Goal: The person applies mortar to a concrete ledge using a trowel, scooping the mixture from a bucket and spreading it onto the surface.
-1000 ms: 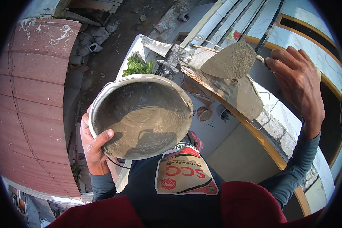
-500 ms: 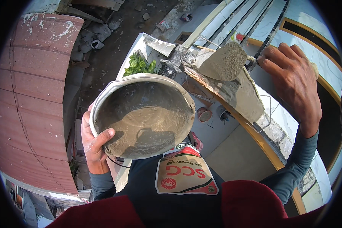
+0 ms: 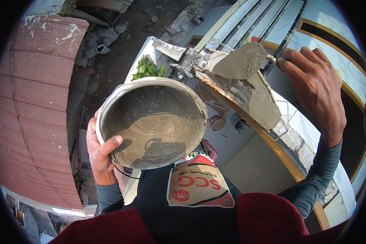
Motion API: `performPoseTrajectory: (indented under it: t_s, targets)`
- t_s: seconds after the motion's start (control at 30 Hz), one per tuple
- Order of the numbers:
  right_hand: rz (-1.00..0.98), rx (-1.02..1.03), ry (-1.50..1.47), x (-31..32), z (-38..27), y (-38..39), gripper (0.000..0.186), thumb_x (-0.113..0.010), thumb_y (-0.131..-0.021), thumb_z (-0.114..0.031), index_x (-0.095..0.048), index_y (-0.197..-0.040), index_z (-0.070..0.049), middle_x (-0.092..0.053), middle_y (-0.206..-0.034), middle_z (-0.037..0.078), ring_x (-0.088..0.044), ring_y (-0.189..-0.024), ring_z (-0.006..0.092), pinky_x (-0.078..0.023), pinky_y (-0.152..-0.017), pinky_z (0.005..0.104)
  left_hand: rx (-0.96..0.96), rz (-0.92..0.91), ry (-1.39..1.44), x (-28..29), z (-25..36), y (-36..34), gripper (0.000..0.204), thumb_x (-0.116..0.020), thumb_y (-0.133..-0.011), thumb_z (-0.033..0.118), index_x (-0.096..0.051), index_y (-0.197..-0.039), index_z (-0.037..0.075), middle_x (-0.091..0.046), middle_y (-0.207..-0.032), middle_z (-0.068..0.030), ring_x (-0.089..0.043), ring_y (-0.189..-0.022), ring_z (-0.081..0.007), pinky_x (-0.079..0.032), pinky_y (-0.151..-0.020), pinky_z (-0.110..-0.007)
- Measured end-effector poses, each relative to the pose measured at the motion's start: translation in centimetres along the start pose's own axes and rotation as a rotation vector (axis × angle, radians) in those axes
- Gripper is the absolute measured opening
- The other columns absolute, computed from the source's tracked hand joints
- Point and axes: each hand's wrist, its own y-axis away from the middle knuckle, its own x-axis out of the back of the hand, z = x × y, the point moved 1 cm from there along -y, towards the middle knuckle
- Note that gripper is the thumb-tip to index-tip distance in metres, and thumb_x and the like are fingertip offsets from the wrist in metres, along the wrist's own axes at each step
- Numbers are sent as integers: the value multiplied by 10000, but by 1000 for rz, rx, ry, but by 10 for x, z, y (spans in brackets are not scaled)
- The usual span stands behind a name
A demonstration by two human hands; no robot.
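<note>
My left hand (image 3: 103, 152) grips the rim of a bucket (image 3: 110, 97), thumb inside and fingers outside. The bucket is tilted, its mouth facing me, with wet grey mortar (image 3: 162, 130) in it. My right hand (image 3: 313, 83) is closed round the handle of a trowel (image 3: 242, 61), most of the handle hidden by the fingers. Mortar coats the trowel blade, which is over a mortar-covered strip (image 3: 264, 103) on top of the wall. I cannot tell whether the blade touches it.
Dark metal bars (image 3: 286, 30) run away at the upper right. A wooden board (image 3: 219, 91) edges the wall top, with a bent wire (image 3: 288, 122) beside the mortar. Green leaves (image 3: 147, 68) stand beyond the bucket. A red corrugated roof (image 3: 38, 110) fills the left, far above the ground (image 3: 138, 36).
The trowel has shifted slightly away from me, and rougher mortar now shows on the strip below its blade. My left hand and the bucket have hardly moved.
</note>
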Motion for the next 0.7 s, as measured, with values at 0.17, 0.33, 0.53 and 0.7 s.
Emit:
performPoseTrajectory:
  t_s: [0.17,0.33,0.53,0.7]
  targets:
    - [40,-54,-12,-19,-10,-9,86,-667,-839,-90,-670,-924,-77,-627,-898,65,-614,-868,248,-473,-798,382,-2,-22,4,-3,1,-2,555,-771,-665,-12,-550,-1173,19,-648,-1120,-115,-629,-1007,-203,-493,-957,-340]
    - [-87,24,-56,-21,-23,-17,116,-747,-841,-84,-682,-936,-70,-675,-930,87,-635,-910,237,-503,-889,359,-8,-9,-3,-3,2,-1,564,-762,-669,-14,-547,-1190,15,-647,-1129,-121,-634,-1009,-212,-497,-971,-352]
    - [-37,-74,-13,14,-16,20,117,-661,-770,-33,-656,-883,-59,-615,-870,73,-602,-885,249,-484,-831,377,-7,-27,36,-7,3,-2,581,-750,-672,-17,-543,-1214,11,-643,-1137,-129,-636,-1023,-221,-500,-976,-357]
    - [112,-109,2,21,-13,64,156,-656,-775,-20,-608,-918,-63,-599,-859,64,-582,-829,254,-481,-758,378,-14,-44,42,-12,7,0,583,-740,-680,-22,-538,-1226,10,-643,-1138,-132,-643,-1021,-228,-504,-976,-362]
